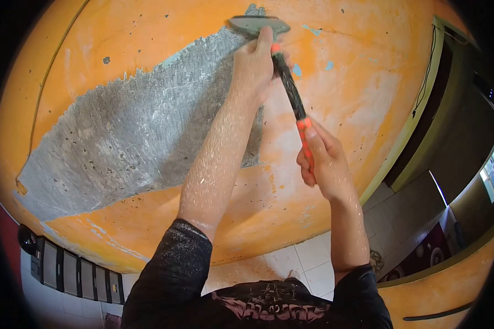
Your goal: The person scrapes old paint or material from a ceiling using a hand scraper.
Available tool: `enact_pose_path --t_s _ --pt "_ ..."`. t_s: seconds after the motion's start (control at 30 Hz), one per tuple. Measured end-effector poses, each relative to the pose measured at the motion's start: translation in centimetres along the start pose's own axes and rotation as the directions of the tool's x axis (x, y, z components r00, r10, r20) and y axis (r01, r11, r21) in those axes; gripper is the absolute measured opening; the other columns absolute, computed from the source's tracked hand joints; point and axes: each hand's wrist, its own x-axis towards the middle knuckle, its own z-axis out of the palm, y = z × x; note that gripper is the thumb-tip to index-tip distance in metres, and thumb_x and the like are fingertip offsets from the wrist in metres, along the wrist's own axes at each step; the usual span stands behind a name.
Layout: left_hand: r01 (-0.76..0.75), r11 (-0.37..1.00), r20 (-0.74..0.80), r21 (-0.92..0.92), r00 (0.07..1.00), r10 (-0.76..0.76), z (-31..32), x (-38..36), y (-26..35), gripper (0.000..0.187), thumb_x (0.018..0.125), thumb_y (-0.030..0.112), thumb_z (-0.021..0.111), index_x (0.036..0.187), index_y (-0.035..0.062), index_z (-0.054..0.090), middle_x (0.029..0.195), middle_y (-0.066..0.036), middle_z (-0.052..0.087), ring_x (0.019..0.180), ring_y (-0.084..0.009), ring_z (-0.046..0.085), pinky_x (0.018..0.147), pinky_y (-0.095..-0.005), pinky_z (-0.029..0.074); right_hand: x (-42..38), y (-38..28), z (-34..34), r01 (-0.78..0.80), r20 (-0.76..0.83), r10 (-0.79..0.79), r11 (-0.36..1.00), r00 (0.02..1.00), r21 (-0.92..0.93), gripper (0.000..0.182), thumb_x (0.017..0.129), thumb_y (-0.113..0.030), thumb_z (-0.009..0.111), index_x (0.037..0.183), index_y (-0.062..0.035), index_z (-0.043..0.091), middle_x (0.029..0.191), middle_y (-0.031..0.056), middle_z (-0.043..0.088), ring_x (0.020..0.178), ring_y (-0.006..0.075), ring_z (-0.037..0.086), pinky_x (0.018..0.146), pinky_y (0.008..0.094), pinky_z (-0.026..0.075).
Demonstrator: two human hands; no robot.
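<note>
A long-handled scraper with a wide grey blade and a black and orange handle lies against the orange wall. My left hand grips it just below the blade, its thumb pressed up on the head and its other fingers partly hidden. Lower down, my right hand is wrapped round the orange end of the handle. The blade meets the upper edge of a bare grey patch, where the paint is off. Pale flakes cover both forearms.
A cable hangs down the wall at the left. A black drawer unit stands on the floor at lower left. On the right is a doorway with a pale frame. Dust lies on the white floor tiles.
</note>
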Motion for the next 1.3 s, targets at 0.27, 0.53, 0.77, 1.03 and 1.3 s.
enact_pose_path --t_s 0.27,0.53,0.77,1.03,1.3 --pt "0.089 0.996 -0.025 0.001 0.996 -0.089 -0.7 -2.1 -1.0 0.05 0.105 0.041 0.05 0.12 -0.0063 0.059 0.079 -0.006 0.059 0.069 -0.0164 0.061 0.066 -0.0333 0.055 -2.0 1.9 0.3 -0.06 0.019 0.059 0.997 0.998 0.048 0.037 0.108 -0.036 0.044 0.129 -0.0092 0.058 0.057 -0.0076 0.029 0.045 0.0028 0.027 0.039 0.0216 0.025" --pt "-0.017 1.0 -0.011 0.0 1.0 0.017 0.8 0.1 0.1 0.049 0.106 0.041 0.048 0.117 -0.0059 0.058 0.083 -0.009 0.061 0.07 -0.0176 0.062 0.067 -0.0357 0.056 -0.5 -0.7 -0.8 0.008 -0.012 -0.008 1.0 1.0 -0.011 0.036 0.106 -0.039 0.049 0.125 -0.0107 0.061 0.057 -0.0075 0.029 0.044 0.0031 0.026 0.038 0.0229 0.025" --pt "0.017 0.999 -0.044 0.051 0.999 -0.015 0.0 -0.8 -0.3 0.048 0.106 0.04 0.048 0.117 -0.0055 0.059 0.082 -0.009 0.062 0.069 -0.0186 0.063 0.066 -0.0341 0.056 -1.6 -0.4 -0.7 -0.005 0.006 0.005 0.999 1.0 -0.04 0.038 0.105 -0.042 0.049 0.125 -0.012 0.061 0.057 -0.0071 0.03 0.044 0.0037 0.027 0.039 0.0234 0.026" --pt "0.037 0.999 -0.045 0.005 0.998 -0.037 -0.5 -1.9 -1.0 0.052 0.106 0.041 0.049 0.12 -0.0082 0.058 0.082 -0.009 0.061 0.068 -0.0192 0.063 0.066 -0.0355 0.057 -1.9 0.5 -0.7 -0.034 -0.012 0.034 0.999 0.999 -0.041 0.046 0.104 -0.045 0.052 0.133 -0.0099 0.059 0.057 -0.0058 0.033 0.042 0.0043 0.028 0.038 0.0234 0.027" --pt "-0.031 0.999 -0.045 0.022 0.998 0.031 0.3 0.6 0.4 0.051 0.105 0.041 0.05 0.118 -0.0076 0.059 0.081 -0.009 0.06 0.068 -0.0192 0.063 0.066 -0.0354 0.057 -0.5 -1.6 -1.1 0.005 0.021 -0.005 1.0 1.0 -0.028 0.049 0.104 -0.045 0.052 0.137 -0.0096 0.057 0.058 -0.0068 0.032 0.044 0.0039 0.03 0.039 0.023 0.027"
